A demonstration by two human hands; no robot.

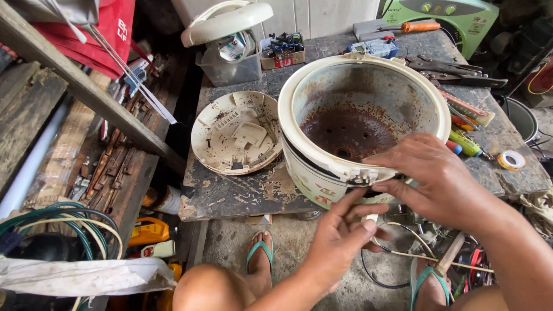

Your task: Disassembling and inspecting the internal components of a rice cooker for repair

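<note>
Cream-coloured, rust-stained rice cooker body (pixel 360 124), emptied of its pot, standing at the near edge of the worn, paint-flecked dark wooden table (pixel 230 193), slightly tilted toward the wearer. Right hand (pixel 429 173) draped over the near rim, fingers (pixel 387 163) curled and pressing at the small white plastic latch bracket (pixel 366 177) on the rim; whether anything is pinched between them cannot be told. Left hand (pixel 343 236) just below, fingers half open, tips touching the cooker wall under the bracket, gripping nothing visible. Round cream base plate (pixel 236 133), dirty, lying flat to the left of the cooker, apart from it. Yellow-green screwdriver (pixel 465 143) and roll of tape (pixel 510 159) lying on the table to the right. Best handled, judging from this, by bracing the shell steady with the lower hand, working the bracket gently, keeping loose wires (pixel 397 253) beneath untangled.
</note>
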